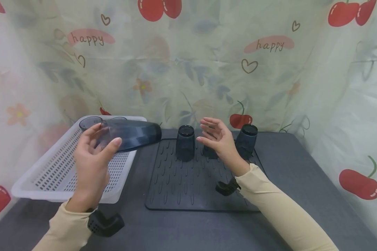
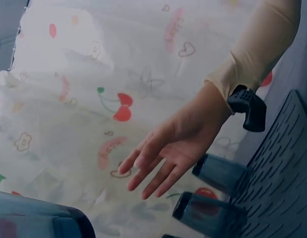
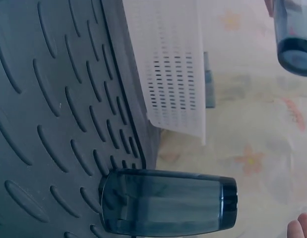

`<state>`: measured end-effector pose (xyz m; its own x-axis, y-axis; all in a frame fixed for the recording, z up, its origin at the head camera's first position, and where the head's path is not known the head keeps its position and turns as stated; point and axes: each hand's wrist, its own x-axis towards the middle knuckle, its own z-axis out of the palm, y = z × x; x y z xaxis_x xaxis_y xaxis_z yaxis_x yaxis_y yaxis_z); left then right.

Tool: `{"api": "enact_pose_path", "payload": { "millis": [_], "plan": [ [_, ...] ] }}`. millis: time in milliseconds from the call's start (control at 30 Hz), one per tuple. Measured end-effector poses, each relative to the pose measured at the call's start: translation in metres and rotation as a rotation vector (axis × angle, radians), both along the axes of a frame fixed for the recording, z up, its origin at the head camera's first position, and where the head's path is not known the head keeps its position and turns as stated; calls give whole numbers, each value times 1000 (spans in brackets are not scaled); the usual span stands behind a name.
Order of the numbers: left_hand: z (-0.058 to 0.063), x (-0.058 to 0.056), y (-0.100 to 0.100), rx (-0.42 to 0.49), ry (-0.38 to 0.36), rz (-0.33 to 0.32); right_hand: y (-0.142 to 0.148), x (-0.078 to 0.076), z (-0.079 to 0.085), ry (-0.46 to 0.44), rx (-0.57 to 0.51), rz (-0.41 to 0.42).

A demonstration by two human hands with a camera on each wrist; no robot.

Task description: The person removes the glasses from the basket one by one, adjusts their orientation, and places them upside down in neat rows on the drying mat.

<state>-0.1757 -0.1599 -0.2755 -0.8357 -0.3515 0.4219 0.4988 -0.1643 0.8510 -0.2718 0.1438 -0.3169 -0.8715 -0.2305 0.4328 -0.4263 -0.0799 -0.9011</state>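
Note:
My left hand [image 1: 92, 164] grips a dark blue drinking glass [image 1: 136, 136] near its rim, above the right side of a white basket. The glass lies almost sideways in the air, its thick base pointing right. My right hand [image 1: 221, 143] hangs over a dark drying mat [image 1: 182, 186] with loosely bent fingers and nothing in them. Around it, three matching glasses stand upside down on the mat: a left one [image 1: 185, 144], a right one [image 1: 246, 142] and a middle one [image 1: 209, 152] partly hidden by the hand. The right wrist view shows one inverted glass [image 3: 168, 203] up close.
The white perforated basket [image 1: 64, 196] stands at the left, with glasses [image 1: 89, 122] at its far end, partly hidden by my left hand. A dark grey table [image 1: 163, 230] carries everything. Patterned curtains [image 1: 188, 69] enclose the back and sides.

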Motion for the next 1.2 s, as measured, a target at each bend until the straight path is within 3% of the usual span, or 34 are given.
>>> {"api": "enact_pose_path", "payload": {
  "millis": [400, 633, 900, 1200],
  "plan": [
    [-8, 9, 21, 21, -32, -125, -1, 16, -1, -24, -32, 93],
    [-14, 12, 31, -7, -59, -161, -1, 24, -3, -15, -37, 176],
    [-23, 17, 44, -5, -46, -238, -1, 36, -7, -7, 11, 244],
    [-32, 20, 56, -39, -38, -292, 0, 47, -11, -14, 120, 242]
  ]
}}
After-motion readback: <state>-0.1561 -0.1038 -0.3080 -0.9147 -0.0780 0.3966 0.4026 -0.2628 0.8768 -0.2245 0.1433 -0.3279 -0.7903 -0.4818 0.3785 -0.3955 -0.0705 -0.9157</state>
